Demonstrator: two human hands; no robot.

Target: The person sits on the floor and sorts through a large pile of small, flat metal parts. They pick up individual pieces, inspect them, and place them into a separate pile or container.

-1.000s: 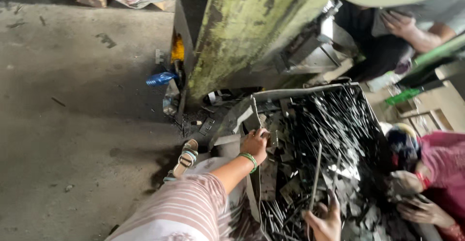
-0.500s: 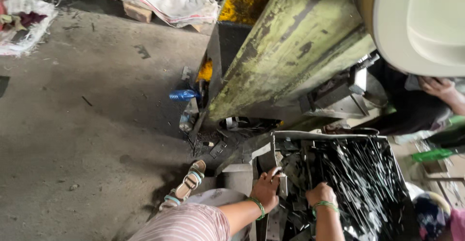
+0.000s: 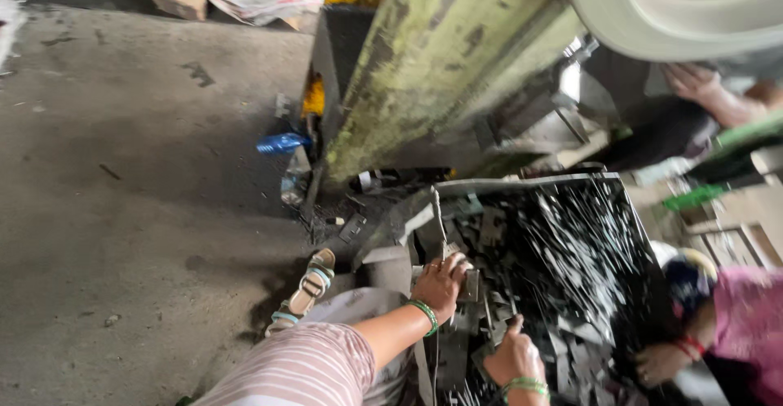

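The left hand (image 3: 441, 285) lies on a pile of dark metal scrap (image 3: 555, 275) that fills a large bin (image 3: 522, 184). Its fingers are bent and closed on a flat grey metal piece (image 3: 468, 285) at the left edge of the pile. A thin metal strip (image 3: 439, 222) stands up just above this hand; I cannot tell if the hand touches it. On the wrist there is a green bangle (image 3: 426, 315), and the arm comes out of a sleeve with pink and white stripes (image 3: 302, 369).

The right hand (image 3: 514, 359) is lower, near the bottom edge of the view, also over the scrap. It is closed like a fist around a thin dark piece (image 3: 496, 337) that points up and to the left. This wrist has a green bangle too.

Left of the bin, a foot in a sandal (image 3: 308, 288) rests on the grey concrete floor (image 3: 122, 210). Behind the bin rises a big machine with worn yellow-green paint (image 3: 424, 71). A blue wrapper (image 3: 281, 142) lies on the floor near its base.

At the right side another person in a pink top (image 3: 750, 324) bends over the bin, with a hand (image 3: 656, 363) on the scrap. At the top right a different person's hand (image 3: 693, 82) is seen behind the machine.
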